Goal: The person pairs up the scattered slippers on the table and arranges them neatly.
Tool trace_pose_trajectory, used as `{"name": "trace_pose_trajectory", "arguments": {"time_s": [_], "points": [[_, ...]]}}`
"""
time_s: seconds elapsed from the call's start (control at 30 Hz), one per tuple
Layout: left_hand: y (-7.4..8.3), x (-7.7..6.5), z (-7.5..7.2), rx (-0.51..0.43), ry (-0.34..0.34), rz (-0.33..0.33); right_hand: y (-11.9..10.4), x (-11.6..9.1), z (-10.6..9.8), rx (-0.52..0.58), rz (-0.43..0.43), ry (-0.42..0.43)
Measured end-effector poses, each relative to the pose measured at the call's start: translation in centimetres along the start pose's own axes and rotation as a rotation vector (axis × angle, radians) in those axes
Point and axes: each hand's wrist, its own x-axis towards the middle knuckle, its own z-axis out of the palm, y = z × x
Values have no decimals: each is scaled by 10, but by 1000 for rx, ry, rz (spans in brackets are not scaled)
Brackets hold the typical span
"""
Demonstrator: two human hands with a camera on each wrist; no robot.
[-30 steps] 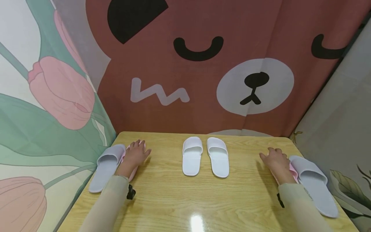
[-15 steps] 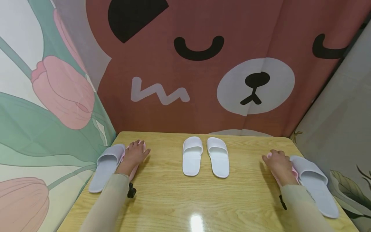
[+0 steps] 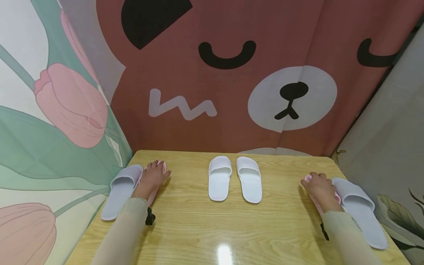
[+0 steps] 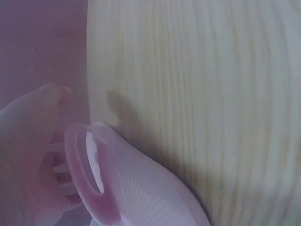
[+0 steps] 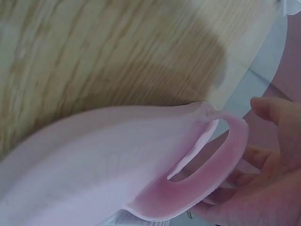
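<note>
My left hand [image 3: 153,179] is over a pink slipper [image 4: 150,193] at the table's left side, covering much of it in the head view. In the left wrist view its fingers lie beyond the slipper's strap [image 4: 84,174], thumb apart. At the right side my right hand [image 3: 319,189] is over another pink slipper [image 5: 94,165], whose tip peeks out past the fingers. The right wrist view shows the thumb spread, with loosely bent fingers just past that strap [image 5: 202,186]. Outside the pink slippers lie larger pale slippers, one left [image 3: 116,202] and one right [image 3: 364,221].
Two white slippers [image 3: 219,187] stand side by side at the middle back of the wooden table [image 3: 198,232]. Behind the back edge hangs a brown bear-print cloth [image 3: 185,136]. A tulip-print cloth [image 3: 20,147] borders the left side, a pale cloth [image 3: 391,140] the right.
My right hand has shifted slightly right and toward me, uncovering the tip of the pink slipper beneath it. The left hand has barely moved; the pale and white slippers stay put.
</note>
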Motion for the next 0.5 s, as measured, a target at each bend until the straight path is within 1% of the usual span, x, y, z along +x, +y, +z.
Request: {"name": "trace_pose_trajectory", "arguments": {"time_s": [0.2, 0.4, 0.5], "points": [[-1, 2, 1, 6, -5, 7, 5, 0, 3, -13, 12, -18], [-3, 3, 2, 16, -22, -2, 8, 0, 3, -20, -5, 6], [-4, 3, 2, 13, -23, -5, 9, -1, 3, -25, -7, 3]]}}
